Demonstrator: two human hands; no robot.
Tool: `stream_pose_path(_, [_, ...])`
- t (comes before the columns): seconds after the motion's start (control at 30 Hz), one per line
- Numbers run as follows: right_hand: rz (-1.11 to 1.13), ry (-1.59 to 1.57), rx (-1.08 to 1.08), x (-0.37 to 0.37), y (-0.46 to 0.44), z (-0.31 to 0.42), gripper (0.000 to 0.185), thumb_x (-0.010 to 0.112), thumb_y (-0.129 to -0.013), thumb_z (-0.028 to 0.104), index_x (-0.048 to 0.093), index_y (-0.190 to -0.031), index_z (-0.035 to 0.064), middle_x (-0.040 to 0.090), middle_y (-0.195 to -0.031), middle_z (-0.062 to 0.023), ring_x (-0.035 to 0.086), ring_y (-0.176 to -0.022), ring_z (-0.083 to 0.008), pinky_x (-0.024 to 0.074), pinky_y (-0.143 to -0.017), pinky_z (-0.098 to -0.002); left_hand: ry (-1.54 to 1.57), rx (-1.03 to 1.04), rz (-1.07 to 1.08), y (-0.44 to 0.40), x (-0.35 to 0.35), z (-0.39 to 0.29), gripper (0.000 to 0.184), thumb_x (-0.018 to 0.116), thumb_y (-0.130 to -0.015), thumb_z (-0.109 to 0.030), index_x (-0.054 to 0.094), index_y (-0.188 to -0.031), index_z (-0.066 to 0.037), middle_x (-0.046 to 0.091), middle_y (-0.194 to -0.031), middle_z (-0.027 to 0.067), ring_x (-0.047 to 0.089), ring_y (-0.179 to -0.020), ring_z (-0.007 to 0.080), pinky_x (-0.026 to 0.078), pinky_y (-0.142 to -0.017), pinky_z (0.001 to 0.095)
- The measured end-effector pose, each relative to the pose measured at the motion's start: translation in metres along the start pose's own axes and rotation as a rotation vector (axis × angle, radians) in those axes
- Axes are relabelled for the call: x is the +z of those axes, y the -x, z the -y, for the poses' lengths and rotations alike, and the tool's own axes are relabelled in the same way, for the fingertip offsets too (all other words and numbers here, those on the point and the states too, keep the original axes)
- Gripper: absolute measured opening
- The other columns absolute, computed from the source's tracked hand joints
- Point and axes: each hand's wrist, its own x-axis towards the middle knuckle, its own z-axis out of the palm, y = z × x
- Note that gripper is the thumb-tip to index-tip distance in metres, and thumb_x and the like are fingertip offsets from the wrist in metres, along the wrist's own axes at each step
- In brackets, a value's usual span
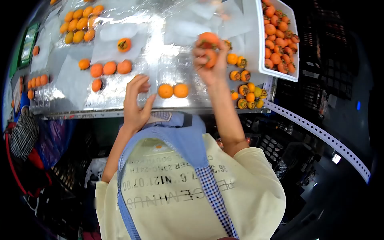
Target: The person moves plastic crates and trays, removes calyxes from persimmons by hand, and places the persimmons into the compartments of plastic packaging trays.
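Note:
My right hand (210, 66) is raised over the metal table, its fingers closed around two persimmons; the upper persimmon (209, 40) is slightly blurred and the lower persimmon (209, 58) sits against the palm. My left hand (138, 100) hovers near the front edge, fingers curved and thumb apart, with nothing seen in its grip. A bit of orange shows behind its fingertips. Between the hands, two persimmons (173, 91) lie side by side at the front of a clear plastic tray (172, 72). Left of my left hand, several persimmons (109, 68) rest in another clear tray.
A white foam box (262, 48) full of persimmons stands at the right. Several small persimmons (245, 90) lie loose below it. More fruit (82, 24) fills a tray at the back left. Another person's gloved hand (25, 100) is at the far left edge of the metal table (76, 105).

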Motion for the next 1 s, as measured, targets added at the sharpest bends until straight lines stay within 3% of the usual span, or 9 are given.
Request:
stream_pose_path(0.2, [-0.236,0.612,-0.778,-0.001,-0.035,0.189,0.041,0.040,-0.093,0.041,0.053,-0.099,0.0021,0.056,-0.088,-0.0087,0.052,-0.068,-0.0158,0.0446,-0.053,-0.0259,-0.035,-0.082,-0.019,0.002,-0.009,0.008,0.032,0.058,-0.080,0.005,0.055,-0.111,0.000,0.057,-0.101,0.0113,0.057,-0.077,0.0159,0.046,-0.068,0.0255])
stream_pose_path(0.27, [-0.315,0.861,-1.060,-0.009,-0.054,0.251,0.029,0.050,-0.091,0.028,0.054,-0.103,0.0018,0.056,-0.090,-0.0079,0.056,-0.076,-0.0179,0.0495,-0.062,-0.0296,-0.049,-0.098,-0.049,0.002,-0.007,0.006,0.026,0.057,-0.081,0.005,0.058,-0.105,0.000,0.058,-0.094,0.0097,0.056,-0.074,0.0154,0.045,-0.066,0.0250])
stream_pose_path(0.37, [-0.580,1.273,-1.441,-0.021,-0.077,0.341,0.045,0.073,-0.078,0.019,0.051,-0.111,-0.0010,0.057,-0.103,-0.0103,0.057,-0.089,-0.0166,0.0480,-0.077,-0.0273,-0.115,-0.111,-0.010,0.002,-0.008,0.006,0.022,0.057,-0.081,0.005,0.059,-0.102,0.000,0.058,-0.092,0.0099,0.055,-0.073,0.0158,0.045,-0.066,0.0250])
stream_pose_path(0.53, [-0.777,1.779,-1.286,-0.011,-0.089,0.420,0.053,0.074,-0.074,0.021,0.051,-0.121,0.0111,0.057,-0.105,-0.0158,0.058,-0.093,-0.0284,0.0469,-0.082,-0.0352,-0.130,-0.148,0.005,-0.001,-0.003,0.006,0.016,0.055,-0.081,0.007,0.061,-0.094,0.000,0.059,-0.085,0.0106,0.056,-0.070,0.0196,0.045,-0.065,0.0268])
stream_pose_path(0.7, [-0.616,2.419,-1.302,-0.022,-0.111,0.455,0.055,0.071,-0.074,0.019,0.050,-0.124,0.0297,0.052,-0.109,-0.0139,0.050,-0.105,-0.0319,0.0425,-0.088,-0.0391,-0.154,-0.209,0.033,-0.008,0.002,0.008,0.014,0.055,-0.081,0.007,0.060,-0.091,0.000,0.059,-0.083,0.0113,0.057,-0.068,0.0210,0.046,-0.063,0.0279])
stream_pose_path(0.77, [-0.583,2.608,-1.204,-0.033,-0.122,0.464,0.056,0.070,-0.075,0.017,0.050,-0.125,0.0304,0.050,-0.116,-0.0128,0.049,-0.107,-0.0322,0.0417,-0.090,-0.0394,-0.155,-0.242,0.032,-0.012,0.004,0.010,0.014,0.054,-0.080,0.008,0.060,-0.091,0.000,0.059,-0.083,0.0111,0.057,-0.068,0.0207,0.046,-0.063,0.0279])
stream_pose_path(0.83, [-0.765,2.670,-0.796,-0.036,-0.126,0.447,0.058,0.067,-0.076,0.017,0.047,-0.128,0.0336,0.045,-0.126,-0.0105,0.045,-0.114,-0.0340,0.0386,-0.096,-0.0398,-0.164,-0.270,0.028,-0.018,0.007,0.009,0.014,0.055,-0.081,0.007,0.060,-0.090,0.000,0.059,-0.082,0.0110,0.057,-0.067,0.0200,0.045,-0.062,0.0276])
stream_pose_path(0.87, [-0.849,2.597,-0.695,-0.041,-0.133,0.446,0.054,0.064,-0.075,0.017,0.051,-0.127,0.0275,0.045,-0.131,-0.0114,0.043,-0.119,-0.0344,0.0351,-0.101,-0.0391,-0.169,-0.277,0.027,-0.019,0.007,0.010,0.014,0.055,-0.081,0.007,0.060,-0.090,0.000,0.058,-0.081,0.0109,0.057,-0.066,0.0198,0.045,-0.062,0.0274])
stream_pose_path(1.0, [-0.511,2.506,-0.772,-0.078,-0.156,0.495,0.045,0.061,-0.075,0.016,0.058,-0.119,0.0121,0.049,-0.129,-0.0180,0.045,-0.120,-0.0319,0.0336,-0.103,-0.0361,-0.177,-0.301,0.031,-0.024,0.008,0.010,0.014,0.055,-0.081,0.007,0.061,-0.091,0.000,0.059,-0.081,0.0110,0.057,-0.067,0.0196,0.045,-0.062,0.0275])
